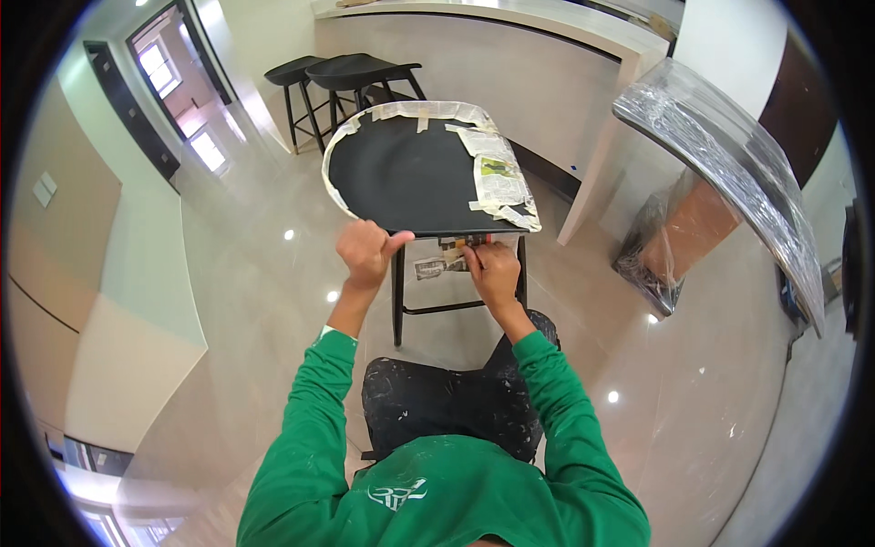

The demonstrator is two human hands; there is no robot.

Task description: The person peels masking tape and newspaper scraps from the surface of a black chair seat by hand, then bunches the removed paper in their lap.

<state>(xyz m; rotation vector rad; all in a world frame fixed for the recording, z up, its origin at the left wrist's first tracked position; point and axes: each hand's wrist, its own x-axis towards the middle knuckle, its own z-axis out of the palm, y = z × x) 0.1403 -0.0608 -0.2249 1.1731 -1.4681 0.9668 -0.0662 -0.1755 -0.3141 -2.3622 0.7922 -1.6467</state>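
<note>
The black, round-seated stool [401, 178] stands at upper centre; cream masking tape [334, 187] and printed newspaper [500, 185] line its rim, front edge looks uncovered. Right hand [495, 273] pinches hanging newspaper [428, 269]; left hand's [365, 253] grip I cannot tell.

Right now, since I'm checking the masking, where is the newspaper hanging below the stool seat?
In the head view, the hanging newspaper is near the centre, below the near edge of the black stool seat, mostly left of the right hand.

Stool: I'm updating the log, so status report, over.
Left hand at the stool's near edge. Right hand at newspaper just beneath. Stool upright, tape lining its curved edge. Nothing seen blocking either hand.
</note>
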